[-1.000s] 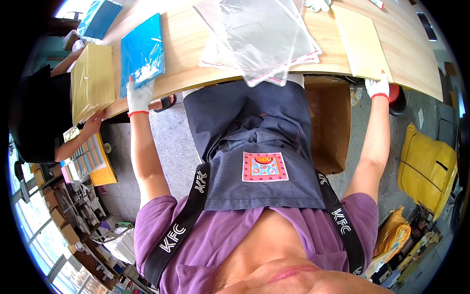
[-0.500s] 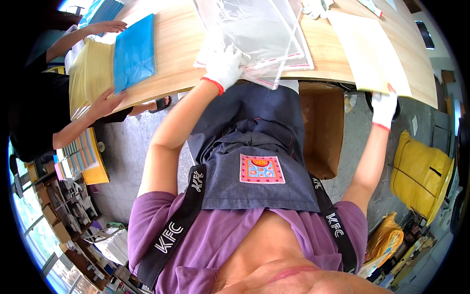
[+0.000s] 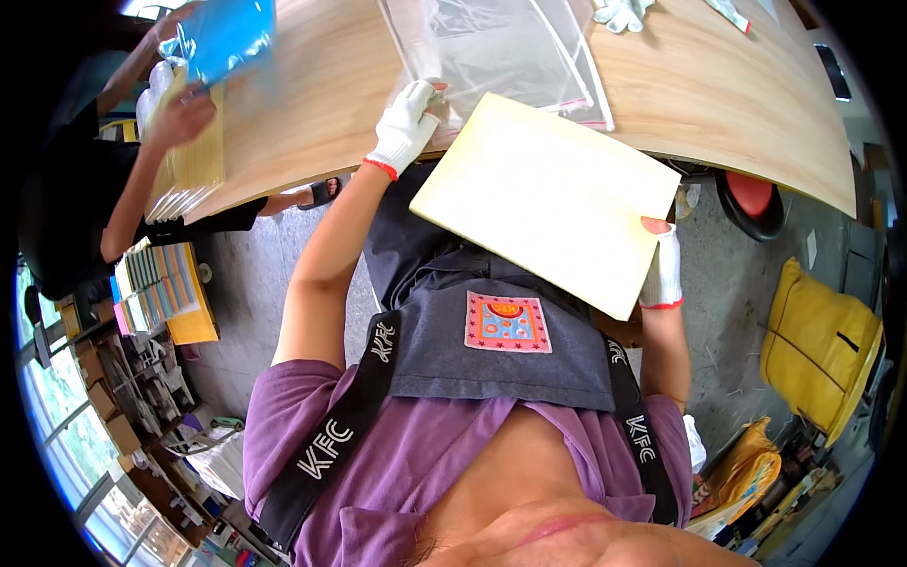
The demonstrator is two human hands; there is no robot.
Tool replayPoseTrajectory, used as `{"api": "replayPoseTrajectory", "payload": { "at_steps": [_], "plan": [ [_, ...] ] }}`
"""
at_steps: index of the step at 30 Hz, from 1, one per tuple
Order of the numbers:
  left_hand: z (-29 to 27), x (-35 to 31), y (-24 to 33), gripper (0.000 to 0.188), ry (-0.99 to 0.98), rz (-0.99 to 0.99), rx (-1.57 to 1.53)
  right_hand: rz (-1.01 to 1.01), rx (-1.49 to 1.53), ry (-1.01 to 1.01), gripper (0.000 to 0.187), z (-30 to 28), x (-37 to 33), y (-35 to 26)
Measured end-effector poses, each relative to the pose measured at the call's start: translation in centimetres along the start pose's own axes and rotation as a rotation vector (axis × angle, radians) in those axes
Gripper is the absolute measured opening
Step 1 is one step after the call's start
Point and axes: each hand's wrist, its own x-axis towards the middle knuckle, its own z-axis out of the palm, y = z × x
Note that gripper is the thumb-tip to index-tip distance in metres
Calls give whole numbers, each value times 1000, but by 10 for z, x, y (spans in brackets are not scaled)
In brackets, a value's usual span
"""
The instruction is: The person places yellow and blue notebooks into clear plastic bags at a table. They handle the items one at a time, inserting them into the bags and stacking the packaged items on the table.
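Observation:
My right hand (image 3: 665, 266), in a white knit glove with a red cuff, grips a pale yellow sheet or thin pad of paper (image 3: 548, 203) by its right edge, thumb on top. The paper hangs tilted over my lap, its far corner over the table edge. My left hand (image 3: 406, 125), gloved the same way, is closed at the near left corner of a clear plastic bag (image 3: 491, 57). That bag lies on others like it, with red strips along the near edges. Paper hides part of the bags' near side.
At left a co-worker's hands (image 3: 184, 113) hold a blue packet (image 3: 231, 38) beside a yellow stack (image 3: 194, 161). White gloves (image 3: 624, 13) lie on the wooden table (image 3: 718, 113). A red-and-black round object (image 3: 751, 198) and a yellow bundle (image 3: 817, 345) stand at right.
My right hand has brought the yellow paper from the table's right side to the middle, before the bags. My left hand shifted slightly left. The co-worker's blue packet has been lifted.

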Motion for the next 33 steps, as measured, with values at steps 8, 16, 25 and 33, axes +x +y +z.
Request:
{"api": "replayPoseTrajectory", "payload": {
  "at_steps": [8,16,25,33],
  "plan": [
    [2,-2,-16,37,123,118,292,-58,151,104,47,-8,33,24],
    [-5,-11,38,52,132,238,175,-33,243,54,36,5,45,59],
    [123,-31,24,29,541,-468,-1569,-83,209,68,33,43,58,57],
    [125,-99,32,25,222,-370,-1279,-146,156,-6,24,66,85,80]
  ]
}}
